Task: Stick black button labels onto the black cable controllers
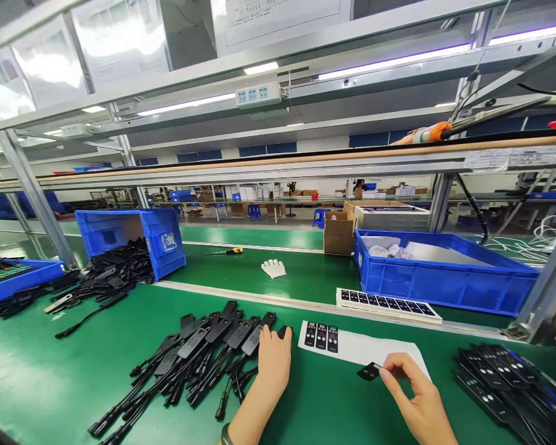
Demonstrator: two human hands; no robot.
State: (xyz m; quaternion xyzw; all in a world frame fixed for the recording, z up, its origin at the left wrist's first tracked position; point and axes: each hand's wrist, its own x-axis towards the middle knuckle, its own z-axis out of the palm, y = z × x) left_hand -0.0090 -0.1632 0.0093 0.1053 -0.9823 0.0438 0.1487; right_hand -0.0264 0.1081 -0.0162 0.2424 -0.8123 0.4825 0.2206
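My left hand point(273, 361) lies palm down with its fingers closed over one black plastic part at the right edge of a pile of several black long-handled parts point(189, 364) on the green bench. My right hand point(414, 395) pinches a small black sticker point(368, 371) at the edge of a white backing sheet point(366, 347). Three black stickers point(321, 336) remain on the sheet's left end.
A tipped blue bin point(160, 238) spills more black parts point(111, 275) at the left. A large blue crate point(445, 281) stands at the right behind a sticker strip point(387, 305). Finished black parts point(495, 374) lie at the far right. A white glove point(273, 268) and screwdriver point(227, 251) rest on the belt.
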